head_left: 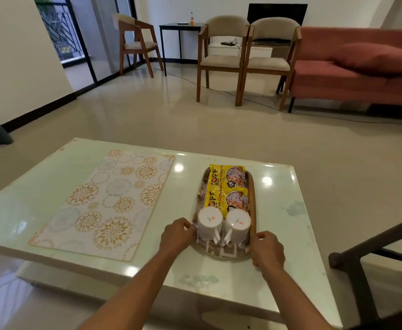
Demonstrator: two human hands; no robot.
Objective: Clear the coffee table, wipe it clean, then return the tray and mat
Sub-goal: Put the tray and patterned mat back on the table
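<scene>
A long patterned tray (252,201) lies on the pale glossy coffee table (281,210), right of centre. On it stand two white mugs upside down (224,226), handles toward me, and behind them lies a yellow snack packet (227,186). My left hand (177,236) grips the tray's left rim beside the mugs. At the right rim, my right hand (268,250) grips the near end. A rectangular mat (104,203) with gold and grey flower circles lies flat on the table's left half.
A dark chair frame (371,256) stands close at the table's right near corner. Across the open tiled floor are two wooden chairs (245,58), a red sofa (357,67), a small black side table (181,27) and another chair by the glass door.
</scene>
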